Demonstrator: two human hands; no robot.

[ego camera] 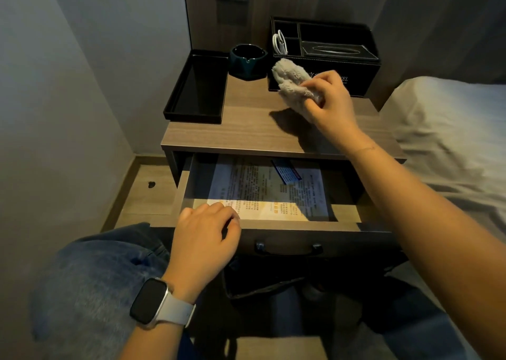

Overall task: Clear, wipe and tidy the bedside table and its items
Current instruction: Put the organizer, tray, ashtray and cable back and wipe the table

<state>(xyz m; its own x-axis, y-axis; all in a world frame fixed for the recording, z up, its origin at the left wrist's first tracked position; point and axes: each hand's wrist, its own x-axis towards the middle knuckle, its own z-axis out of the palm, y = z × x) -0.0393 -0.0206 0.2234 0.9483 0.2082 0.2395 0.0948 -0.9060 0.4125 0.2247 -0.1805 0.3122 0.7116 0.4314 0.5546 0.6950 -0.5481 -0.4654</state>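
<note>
Right now your right hand (327, 97) holds a bunched cloth (294, 82), fingers curled round its lower end, above the back right part of the counter (246, 132). The cloth's long axis runs from your hand up and left toward the front face of the organiser (325, 56), which stands at the back right corner; whether cloth and organiser touch, you cannot tell from this view. Your left hand (206, 235) rests on the front rim of the open drawer (273, 225), fingers loosely curled over the edge near a printed sheet (262, 190) lying inside.

The relation that matters: the bare wood still to be wiped lies toward you and to the left of the cloth, running along the front edge. The ashtray (247, 61) sits at the back middle and the tray (197, 88) along the left edge, both well apart from your right hand. Your right hand is the nearer one to all of that surface, so a sweep leftward and toward the front edge looks the likely next stroke. Mind the ashtray as you pass.
</note>
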